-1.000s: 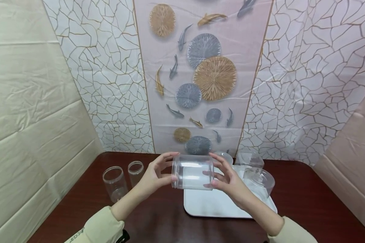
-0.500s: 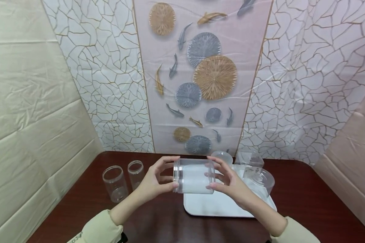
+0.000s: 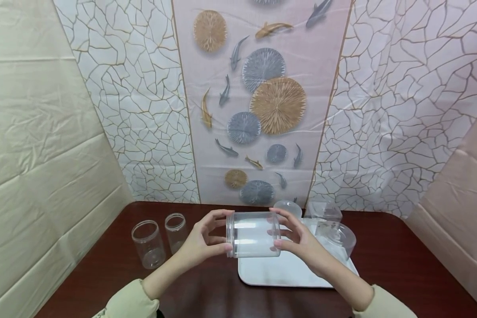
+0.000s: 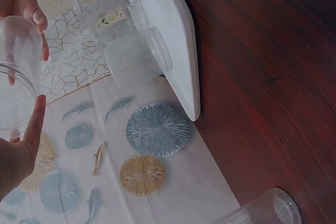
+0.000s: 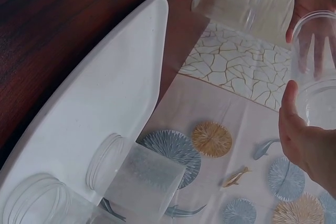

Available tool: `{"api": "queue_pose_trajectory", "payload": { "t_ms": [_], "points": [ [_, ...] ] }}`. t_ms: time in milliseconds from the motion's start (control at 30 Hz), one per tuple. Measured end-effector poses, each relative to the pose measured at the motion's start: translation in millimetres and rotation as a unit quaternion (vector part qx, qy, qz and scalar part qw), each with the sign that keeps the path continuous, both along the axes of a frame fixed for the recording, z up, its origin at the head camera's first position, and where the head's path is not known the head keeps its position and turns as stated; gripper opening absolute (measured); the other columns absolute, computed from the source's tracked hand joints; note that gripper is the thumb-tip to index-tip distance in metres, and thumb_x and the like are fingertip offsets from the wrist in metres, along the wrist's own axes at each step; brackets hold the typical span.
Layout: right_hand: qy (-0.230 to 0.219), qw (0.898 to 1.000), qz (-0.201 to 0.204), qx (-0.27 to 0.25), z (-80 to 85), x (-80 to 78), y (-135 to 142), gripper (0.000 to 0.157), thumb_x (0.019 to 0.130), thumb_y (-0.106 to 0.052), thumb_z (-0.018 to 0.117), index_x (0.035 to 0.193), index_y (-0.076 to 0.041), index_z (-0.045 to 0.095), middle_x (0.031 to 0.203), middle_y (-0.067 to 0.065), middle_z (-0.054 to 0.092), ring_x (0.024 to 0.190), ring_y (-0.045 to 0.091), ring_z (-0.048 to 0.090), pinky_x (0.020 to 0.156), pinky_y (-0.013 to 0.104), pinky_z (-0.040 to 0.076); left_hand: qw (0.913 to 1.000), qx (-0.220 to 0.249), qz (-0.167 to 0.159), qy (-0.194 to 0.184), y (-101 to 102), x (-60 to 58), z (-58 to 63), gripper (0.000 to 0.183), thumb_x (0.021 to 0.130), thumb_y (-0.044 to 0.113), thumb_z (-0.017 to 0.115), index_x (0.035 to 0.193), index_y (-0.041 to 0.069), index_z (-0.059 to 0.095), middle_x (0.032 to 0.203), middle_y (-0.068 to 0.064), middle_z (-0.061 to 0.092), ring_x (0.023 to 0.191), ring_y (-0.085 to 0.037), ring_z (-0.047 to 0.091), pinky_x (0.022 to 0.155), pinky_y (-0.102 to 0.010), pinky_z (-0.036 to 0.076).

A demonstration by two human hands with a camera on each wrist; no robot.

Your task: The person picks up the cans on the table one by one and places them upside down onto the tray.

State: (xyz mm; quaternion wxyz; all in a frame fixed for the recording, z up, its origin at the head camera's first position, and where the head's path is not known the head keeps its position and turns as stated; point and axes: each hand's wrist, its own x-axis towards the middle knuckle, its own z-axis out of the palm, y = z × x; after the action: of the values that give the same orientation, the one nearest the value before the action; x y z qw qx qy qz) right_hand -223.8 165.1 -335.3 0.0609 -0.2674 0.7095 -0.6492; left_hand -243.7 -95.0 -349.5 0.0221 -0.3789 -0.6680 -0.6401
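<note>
A clear plastic jar (image 3: 251, 234) is held on its side above the table, its threaded mouth pointing left. My left hand (image 3: 207, 236) grips the mouth end, thumb in front and fingers behind and above. At the base end, my right hand (image 3: 298, 238) holds the jar with curled fingers and thumb. In the left wrist view the jar (image 4: 21, 51) spans both hands. The right wrist view has the jar (image 5: 315, 77) at its right edge, with my right thumb and palm (image 5: 302, 135) against it. Nothing visible is inside the jar.
Two clear open jars, a wider one (image 3: 149, 245) and a narrower one (image 3: 176, 229), stand on the dark red table (image 3: 206, 291) at left. Behind my right hand lies a white tray (image 3: 282, 274) with several clear containers (image 3: 338, 238). Patterned cloth (image 3: 278, 106) hangs at the back.
Both hands have lowered the jar slightly, keeping it sideways between them. The reflections on it have shifted. The head view has tilted a little; the containers on the table stay put.
</note>
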Motion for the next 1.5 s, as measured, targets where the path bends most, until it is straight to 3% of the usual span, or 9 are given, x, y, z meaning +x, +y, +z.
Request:
{"api": "queue_pose_trajectory", "payload": {
  "t_ms": [200,400,567,767,1033,1400,1500],
  "points": [
    [0.007,1.0,-0.003,0.013,0.3,-2.6,2,0.062,0.083,-0.005,0.056,0.137,-0.014,0.026,0.135,0.02,0.03,0.112,0.033,0.045,0.079,0.038,0.05,0.9997,0.002,-0.003,0.024,-2,-0.2,-4.3,0.06,0.073,-0.001,0.068,0.125,0.005,0.04,0.131,-0.018,0.041,0.115,-0.029,0.046,0.075,-0.036,0.052],
    [0.014,0.999,-0.013,0.037,1.9,-3.8,4,0.061,0.083,-0.005,0.055,0.136,-0.014,0.027,0.133,0.02,0.031,0.109,0.032,0.045,0.078,0.038,0.05,0.9988,-0.019,0.036,0.026,-4,3.8,-3.0,0.053,0.073,-0.002,0.067,0.122,0.004,0.046,0.123,-0.016,0.05,0.103,-0.012,0.055,0.073,-0.036,0.053],
    [0.011,0.998,-0.033,0.053,2.8,-4.4,6,0.058,0.084,-0.005,0.054,0.135,-0.015,0.028,0.13,0.022,0.033,0.108,0.034,0.045,0.077,0.04,0.049,0.9959,-0.043,0.073,0.033,-7,12.9,7.3,0.037,0.076,-0.001,0.065,0.111,0.0,0.054,0.111,-0.016,0.058,0.097,-0.016,0.057,0.074,-0.033,0.052],
    [0.009,0.995,-0.065,0.075,2.7,-8.2,11,0.058,0.084,-0.01,0.056,0.134,-0.014,0.029,0.129,0.024,0.033,0.106,0.035,0.044,0.074,0.037,0.049,0.992,-0.072,0.082,0.064,-12,19.7,8.0,0.019,0.079,0.001,0.062,0.097,-0.003,0.059,0.09,-0.014,0.062,0.082,-0.011,0.06,0.068,-0.028,0.052],
    [0.044,0.981,-0.124,0.146,-3.5,-15.0,17,0.061,0.08,-0.02,0.063,0.133,-0.022,0.033,0.13,0.018,0.036,0.108,0.034,0.044,0.076,0.035,0.047,0.9904,-0.077,0.081,0.082,-19,20.6,2.1,0.011,0.08,0.0,0.059,0.091,0.0,0.061,0.086,-0.015,0.065,0.075,-0.01,0.062,0.063,-0.027,0.051],
    [0.114,0.957,-0.18,0.199,-9.9,-15.7,17,0.066,0.075,-0.025,0.068,0.132,-0.023,0.036,0.128,0.013,0.039,0.104,0.028,0.043,0.07,0.028,0.047,0.9897,-0.101,0.083,0.058,-30,25.4,-3.0,0.009,0.082,0.001,0.057,0.091,0.001,0.061,0.086,-0.016,0.065,0.077,-0.004,0.061,0.064,-0.025,0.051],
    [0.131,0.951,-0.185,0.212,-10.8,-17.1,19,0.066,0.076,-0.026,0.068,0.133,-0.022,0.036,0.13,0.013,0.038,0.104,0.029,0.043,0.068,0.027,0.047,0.9888,-0.109,0.087,0.052,-34,21.8,-10.2,0.01,0.082,0.002,0.057,0.091,0.001,0.061,0.087,-0.017,0.065,0.076,-0.004,0.061,0.064,-0.025,0.051]
  ]
}}
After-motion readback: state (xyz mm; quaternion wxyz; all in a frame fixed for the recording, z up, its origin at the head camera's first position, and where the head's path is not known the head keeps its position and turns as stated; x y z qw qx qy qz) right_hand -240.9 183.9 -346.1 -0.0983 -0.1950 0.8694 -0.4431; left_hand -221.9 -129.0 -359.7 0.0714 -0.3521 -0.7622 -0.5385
